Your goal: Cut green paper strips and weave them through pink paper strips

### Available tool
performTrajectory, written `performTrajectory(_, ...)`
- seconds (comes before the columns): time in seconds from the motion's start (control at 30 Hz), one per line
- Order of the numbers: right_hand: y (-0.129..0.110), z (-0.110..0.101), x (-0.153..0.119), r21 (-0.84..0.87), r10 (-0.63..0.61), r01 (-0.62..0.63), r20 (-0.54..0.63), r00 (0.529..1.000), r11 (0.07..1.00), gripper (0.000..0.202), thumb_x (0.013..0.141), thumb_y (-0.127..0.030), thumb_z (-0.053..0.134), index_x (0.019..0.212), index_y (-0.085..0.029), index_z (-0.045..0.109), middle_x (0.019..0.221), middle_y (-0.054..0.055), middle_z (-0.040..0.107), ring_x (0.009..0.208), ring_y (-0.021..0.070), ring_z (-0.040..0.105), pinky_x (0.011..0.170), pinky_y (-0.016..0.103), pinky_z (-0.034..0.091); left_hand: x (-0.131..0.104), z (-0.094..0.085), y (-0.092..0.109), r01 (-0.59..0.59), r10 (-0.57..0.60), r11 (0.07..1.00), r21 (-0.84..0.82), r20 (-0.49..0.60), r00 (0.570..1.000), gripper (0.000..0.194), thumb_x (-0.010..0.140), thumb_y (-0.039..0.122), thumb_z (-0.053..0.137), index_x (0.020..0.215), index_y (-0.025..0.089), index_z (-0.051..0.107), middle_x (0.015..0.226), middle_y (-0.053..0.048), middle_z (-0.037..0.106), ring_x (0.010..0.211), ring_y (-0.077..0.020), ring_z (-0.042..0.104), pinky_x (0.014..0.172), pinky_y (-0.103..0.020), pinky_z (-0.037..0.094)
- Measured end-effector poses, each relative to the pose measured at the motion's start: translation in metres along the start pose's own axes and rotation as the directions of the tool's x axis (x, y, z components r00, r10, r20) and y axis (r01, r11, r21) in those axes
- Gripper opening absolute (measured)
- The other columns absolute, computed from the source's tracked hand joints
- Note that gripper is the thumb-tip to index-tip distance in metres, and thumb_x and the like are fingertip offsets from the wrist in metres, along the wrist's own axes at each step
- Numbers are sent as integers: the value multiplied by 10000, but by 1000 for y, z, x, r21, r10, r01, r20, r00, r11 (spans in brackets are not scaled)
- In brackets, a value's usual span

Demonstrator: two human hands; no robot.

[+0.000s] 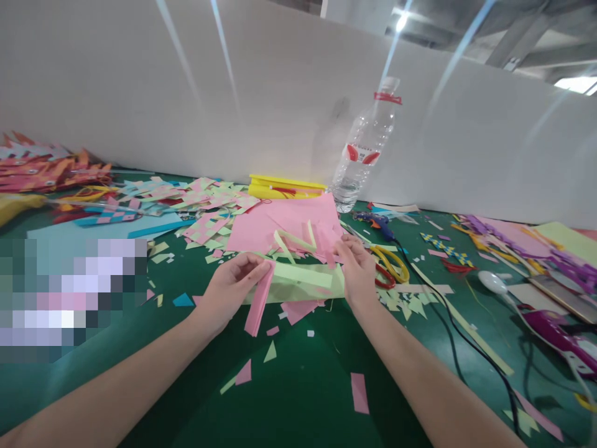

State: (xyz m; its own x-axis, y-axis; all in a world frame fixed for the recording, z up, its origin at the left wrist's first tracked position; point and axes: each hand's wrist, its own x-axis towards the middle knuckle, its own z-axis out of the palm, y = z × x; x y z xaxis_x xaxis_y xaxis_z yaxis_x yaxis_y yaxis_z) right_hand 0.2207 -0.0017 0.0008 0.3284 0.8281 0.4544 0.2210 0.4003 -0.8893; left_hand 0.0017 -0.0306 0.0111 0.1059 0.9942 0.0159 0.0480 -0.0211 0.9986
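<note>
My left hand (pixel 234 287) is closed, pinching a bundle of narrow pink paper strips (pixel 259 305) that hangs below the thumb. My right hand (pixel 358 269) is closed too, with thumb and finger pinched on a blurred pink strip (pixel 329 242). Between the hands lies a light green paper piece (pixel 298 275), over a wider pale green sheet (pixel 303 295). Folded pale green strips (pixel 298 241) rest just behind it, on a large pink sheet (pixel 261 224).
A tilted water bottle (pixel 359 155) leans by the white partition (pixel 233 93). Yellow-handled scissors (pixel 394 264), a blue glue gun (pixel 377 223) with a black cord, and a purple tool (pixel 555 336) lie rightward. Paper scraps (pixel 359 393) litter the green table (pixel 303 398). Woven pieces (pixel 205 199) are heaped left.
</note>
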Motion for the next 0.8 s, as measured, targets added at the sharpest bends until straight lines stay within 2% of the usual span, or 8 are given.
performTrajectory(0.07,1,1,-2,42,-43,41,55,998,998,264,766,-339,581,542,-199,578,1121,64,573,1086,228,516,901,392,412,-2,1,2,-3,3,1000,-1,35,999,325,698,523,651,706,202,600,676,2,556,555,-122,485,489,-204,378)
performTrajectory(0.13,0,2,-4,71,-41,32,139,989,997,304,797,-359,536,538,-210,592,1235,47,538,1197,238,449,954,425,387,-3,2,4,-3,4,1000,-5,84,996,320,697,514,653,707,199,600,662,1,551,552,-126,489,500,-211,390)
performTrajectory(0.37,-6,7,-1,301,39,-135,304,952,944,304,800,-334,437,561,-215,584,1089,70,646,1108,243,540,946,469,410,-5,1,2,-31,44,998,-55,238,970,212,734,412,647,687,207,611,646,1,575,550,-126,504,537,-226,426)
performTrajectory(0.47,-8,7,1,382,72,-216,358,931,899,279,811,-363,440,657,-217,621,971,72,682,1062,240,580,930,465,433,-4,1,0,-22,25,1000,-15,262,965,224,744,429,632,702,210,614,662,-10,578,568,-139,511,540,-233,428)
performTrajectory(0.57,-11,6,1,365,90,-246,395,914,898,311,823,-431,436,738,-215,642,906,74,689,981,240,617,898,450,463,-4,2,-1,-10,4,1000,18,258,966,247,740,455,626,698,212,608,666,-11,572,575,-147,505,534,-233,419)
performTrajectory(0.67,-13,5,-2,325,38,-196,434,900,925,354,837,-488,404,859,-223,637,971,74,676,942,232,625,874,447,478,-3,2,-1,-14,9,1000,18,260,966,251,742,456,625,687,212,599,661,-7,564,572,-145,498,528,-230,414)
performTrajectory(0.8,-16,6,-6,270,16,-172,496,868,947,499,847,-596,293,980,-228,603,1133,95,616,1053,235,580,893,453,474,-3,2,-1,8,1,999,-32,267,964,224,760,423,629,689,213,596,658,10,557,565,-123,496,536,-209,413)
